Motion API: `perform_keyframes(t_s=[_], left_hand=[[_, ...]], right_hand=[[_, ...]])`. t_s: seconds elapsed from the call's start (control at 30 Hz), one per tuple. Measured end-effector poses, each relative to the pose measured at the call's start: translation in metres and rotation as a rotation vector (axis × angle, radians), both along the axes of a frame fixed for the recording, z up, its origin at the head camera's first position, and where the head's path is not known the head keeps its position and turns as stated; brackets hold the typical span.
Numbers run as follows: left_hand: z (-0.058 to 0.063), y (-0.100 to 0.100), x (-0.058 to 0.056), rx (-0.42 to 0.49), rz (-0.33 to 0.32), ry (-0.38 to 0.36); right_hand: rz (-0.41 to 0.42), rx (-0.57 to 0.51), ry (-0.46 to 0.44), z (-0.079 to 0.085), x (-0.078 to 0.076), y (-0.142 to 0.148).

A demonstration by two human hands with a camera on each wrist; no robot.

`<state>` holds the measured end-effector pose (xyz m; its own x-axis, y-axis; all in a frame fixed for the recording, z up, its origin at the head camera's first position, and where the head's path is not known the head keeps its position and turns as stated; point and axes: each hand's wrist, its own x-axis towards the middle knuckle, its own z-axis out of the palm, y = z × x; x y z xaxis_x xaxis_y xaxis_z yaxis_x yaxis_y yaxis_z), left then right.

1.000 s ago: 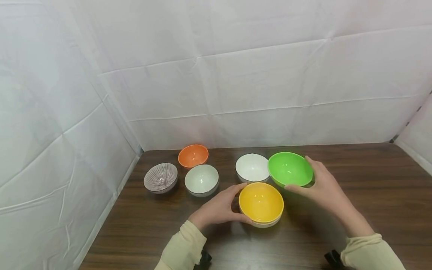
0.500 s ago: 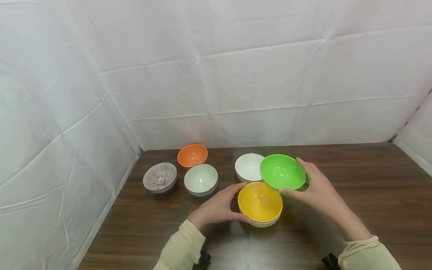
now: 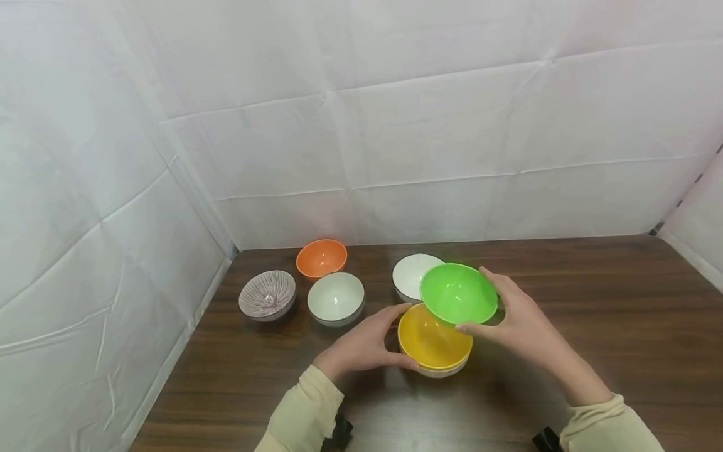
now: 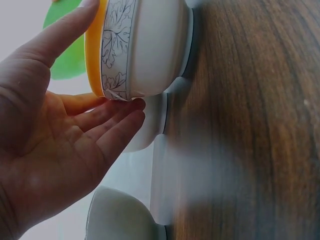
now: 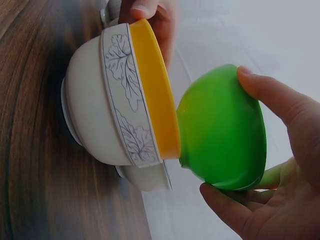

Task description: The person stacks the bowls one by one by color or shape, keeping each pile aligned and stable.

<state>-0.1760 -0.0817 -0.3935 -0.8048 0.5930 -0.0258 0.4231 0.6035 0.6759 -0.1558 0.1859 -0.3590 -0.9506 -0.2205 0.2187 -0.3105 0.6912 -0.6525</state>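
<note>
In my right hand [image 3: 522, 323] I grip a green bowl [image 3: 459, 294], thumb and fingers on opposite sides of its rim. It hangs above the table, over the far right part of a yellow bowl [image 3: 432, 339]. That yellow bowl sits nested in a white bowl with a blue leaf band [image 5: 92, 100], which stands on the table. My left hand [image 3: 367, 342] holds this stack from the left, its thumb at the near side and fingers round the far side. Seen from the right wrist, the green bowl's foot is close to the yellow rim; whether they touch I cannot tell.
Behind the stack stands a white bowl [image 3: 409, 275], partly covered by the green one. Farther left are a pale bowl [image 3: 336, 300], an orange bowl [image 3: 322, 258] and a striped bowl [image 3: 267, 295]. White cloth [image 3: 429, 138] hangs behind the dark wooden table [image 3: 593, 295].
My right hand has carried the green bowl left and toward me, from beside the white bowl to over the yellow one. The left hand has stayed on the stack.
</note>
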Motion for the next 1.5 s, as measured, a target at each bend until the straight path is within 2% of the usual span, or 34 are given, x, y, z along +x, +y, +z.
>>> perform_keyframes(t_s=[0.33, 0.6, 1.13, 1.5], left_hand=[[0.004, -0.003, -0.002, 0.043, -0.032, 0.048], [0.004, -0.001, -0.003, 0.05, -0.015, 0.046], [0.003, 0.003, 0.0, 0.146, 0.0, 0.057], [0.003, 0.005, 0.001, 0.14, 0.006, 0.084]], right_hand=[[0.046, -0.013, 0.026, -0.004, 0.003, -0.007], [0.079, -0.02, 0.038, -0.008, 0.005, -0.011], [0.116, -0.002, 0.098, -0.013, 0.006, -0.016], [0.105, 0.046, 0.118, -0.014, 0.008, -0.015]])
